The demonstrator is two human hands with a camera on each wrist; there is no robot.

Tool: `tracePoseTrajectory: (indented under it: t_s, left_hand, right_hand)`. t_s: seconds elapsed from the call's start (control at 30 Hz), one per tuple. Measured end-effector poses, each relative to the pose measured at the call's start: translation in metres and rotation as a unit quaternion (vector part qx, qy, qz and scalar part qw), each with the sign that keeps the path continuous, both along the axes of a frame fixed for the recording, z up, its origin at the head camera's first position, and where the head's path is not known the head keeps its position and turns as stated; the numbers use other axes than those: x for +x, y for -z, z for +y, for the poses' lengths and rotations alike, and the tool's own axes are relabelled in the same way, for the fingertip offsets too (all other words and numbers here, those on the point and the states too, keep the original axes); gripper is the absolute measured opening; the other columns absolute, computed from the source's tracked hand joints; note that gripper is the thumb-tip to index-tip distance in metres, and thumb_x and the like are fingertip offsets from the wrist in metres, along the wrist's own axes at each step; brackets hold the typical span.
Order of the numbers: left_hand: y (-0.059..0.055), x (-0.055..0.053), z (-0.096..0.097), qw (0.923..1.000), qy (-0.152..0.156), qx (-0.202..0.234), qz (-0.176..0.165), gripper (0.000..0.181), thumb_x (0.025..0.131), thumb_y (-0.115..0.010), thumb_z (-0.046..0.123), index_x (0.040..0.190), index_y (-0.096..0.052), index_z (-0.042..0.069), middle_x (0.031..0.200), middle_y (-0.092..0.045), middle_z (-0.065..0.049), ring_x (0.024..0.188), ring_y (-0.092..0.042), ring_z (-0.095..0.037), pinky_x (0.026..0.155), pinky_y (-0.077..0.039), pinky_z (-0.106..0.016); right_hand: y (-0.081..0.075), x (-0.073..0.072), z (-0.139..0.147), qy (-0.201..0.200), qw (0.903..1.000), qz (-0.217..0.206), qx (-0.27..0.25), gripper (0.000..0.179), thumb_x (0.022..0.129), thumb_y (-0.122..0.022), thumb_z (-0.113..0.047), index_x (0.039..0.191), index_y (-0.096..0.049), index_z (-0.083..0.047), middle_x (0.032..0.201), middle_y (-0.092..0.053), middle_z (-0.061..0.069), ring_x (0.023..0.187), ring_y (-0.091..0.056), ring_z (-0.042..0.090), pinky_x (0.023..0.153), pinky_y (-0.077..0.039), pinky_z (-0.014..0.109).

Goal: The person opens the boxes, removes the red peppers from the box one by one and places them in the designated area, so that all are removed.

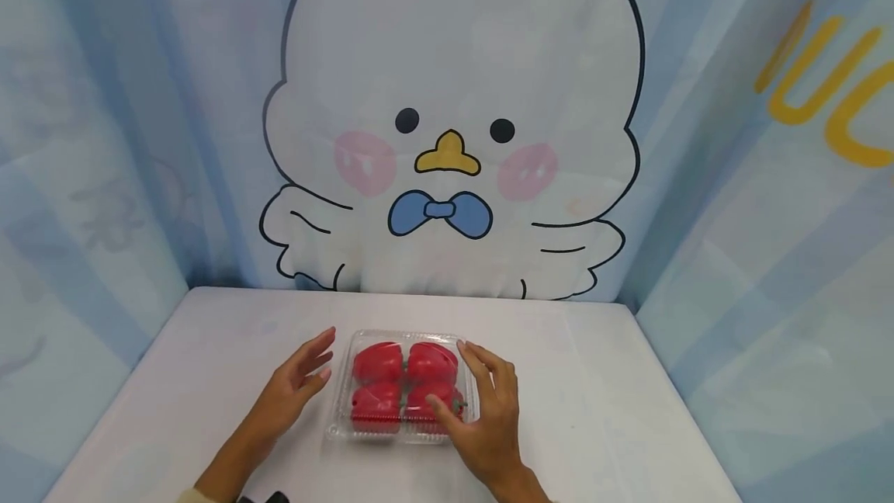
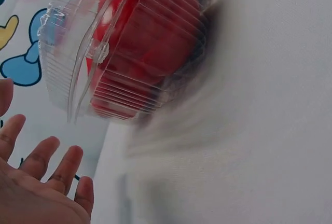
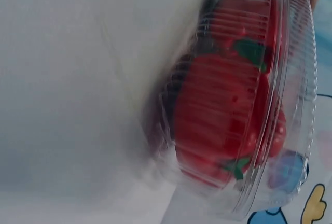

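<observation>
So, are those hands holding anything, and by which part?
The left hand, apart from the plastic box, holds nothing. The right hand is over the box's right side; whether it grips there cannot be told.

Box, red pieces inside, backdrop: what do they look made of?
Box: glossy clear plastic; see-through ribbed walls, glare. Red pieces: smooth, slightly shiny, perhaps molded plastic or foam, given even color and highlights; can't confirm. Backdrop: likely matte printed fabric; hangs in soft folds.

Pale beige sleeve (image 1: 191, 496) at the left forearm (image 1: 233, 458), rounded black piece (image 1: 277, 497) beside it, possibly worn gear
</observation>
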State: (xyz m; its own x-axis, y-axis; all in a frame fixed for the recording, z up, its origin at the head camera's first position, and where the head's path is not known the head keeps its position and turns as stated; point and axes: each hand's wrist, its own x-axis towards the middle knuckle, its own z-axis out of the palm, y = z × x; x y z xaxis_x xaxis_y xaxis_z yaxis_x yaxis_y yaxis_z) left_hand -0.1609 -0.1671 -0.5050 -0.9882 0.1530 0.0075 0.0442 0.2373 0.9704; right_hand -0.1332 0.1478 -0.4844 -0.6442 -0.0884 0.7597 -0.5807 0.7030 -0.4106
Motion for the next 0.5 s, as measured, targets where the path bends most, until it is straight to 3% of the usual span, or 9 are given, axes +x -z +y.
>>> tracePoseTrajectory:
  t_s: [0.1, 0.2, 0.23, 0.37, 0.5]
  left_hand:
    - [0.008, 0.001, -0.001, 0.9982, 0.010, 0.056, -0.018, 0.062, 0.110, -0.060, 0.027, 0.167, -0.034, 0.025, 0.174, -0.033, -0.010, 0.156, -0.042, -0.034, 0.114, -0.051, -0.025]
    - [0.015, 0.003, -0.001, 0.9943, 0.014, 0.099, -0.037, 0.062, 0.111, -0.057, 0.024, 0.167, -0.032, 0.020, 0.174, -0.033, -0.010, 0.153, -0.048, -0.020, 0.107, -0.045, -0.009]
    - [0.017, 0.003, -0.001, 0.9929, 0.014, 0.109, -0.045, 0.062, 0.111, -0.057, 0.024, 0.168, -0.032, 0.020, 0.174, -0.034, -0.009, 0.150, -0.050, -0.013, 0.108, -0.043, -0.009]
    - [0.023, 0.004, 0.000, 0.9854, 0.009, 0.146, -0.086, 0.063, 0.112, -0.055, 0.026, 0.169, -0.029, 0.023, 0.175, -0.032, -0.004, 0.142, -0.053, 0.003, 0.125, -0.036, -0.030]
    - [0.025, 0.002, 0.002, 0.9791, -0.005, 0.167, -0.117, 0.064, 0.111, -0.057, 0.027, 0.169, -0.028, 0.028, 0.175, -0.034, 0.002, 0.151, -0.048, -0.006, 0.129, -0.026, -0.044]
  right_hand:
    - [0.005, 0.006, -0.007, -0.013, 0.9999, -0.003, -0.004, 0.087, 0.075, -0.097, -0.026, 0.151, -0.056, -0.013, 0.143, -0.061, 0.007, 0.123, -0.056, 0.017, 0.091, -0.062, 0.043]
    - [0.009, 0.012, -0.015, -0.033, 0.9994, -0.003, -0.006, 0.089, 0.073, -0.098, -0.025, 0.150, -0.057, -0.013, 0.142, -0.061, 0.006, 0.123, -0.056, 0.017, 0.091, -0.063, 0.041]
    - [0.011, 0.014, -0.018, -0.040, 0.9992, 0.000, -0.006, 0.089, 0.072, -0.098, -0.024, 0.150, -0.057, -0.012, 0.141, -0.062, 0.006, 0.122, -0.056, 0.016, 0.091, -0.062, 0.040]
    - [0.018, 0.020, -0.029, -0.069, 0.9972, 0.030, -0.004, 0.088, 0.070, -0.100, -0.027, 0.147, -0.060, -0.011, 0.139, -0.064, 0.006, 0.120, -0.058, 0.016, 0.093, -0.058, 0.036]
    - [0.024, 0.022, -0.038, -0.092, 0.9942, 0.056, -0.004, 0.077, 0.077, -0.096, -0.037, 0.143, -0.064, -0.012, 0.136, -0.066, 0.005, 0.119, -0.060, 0.016, 0.097, -0.055, 0.032]
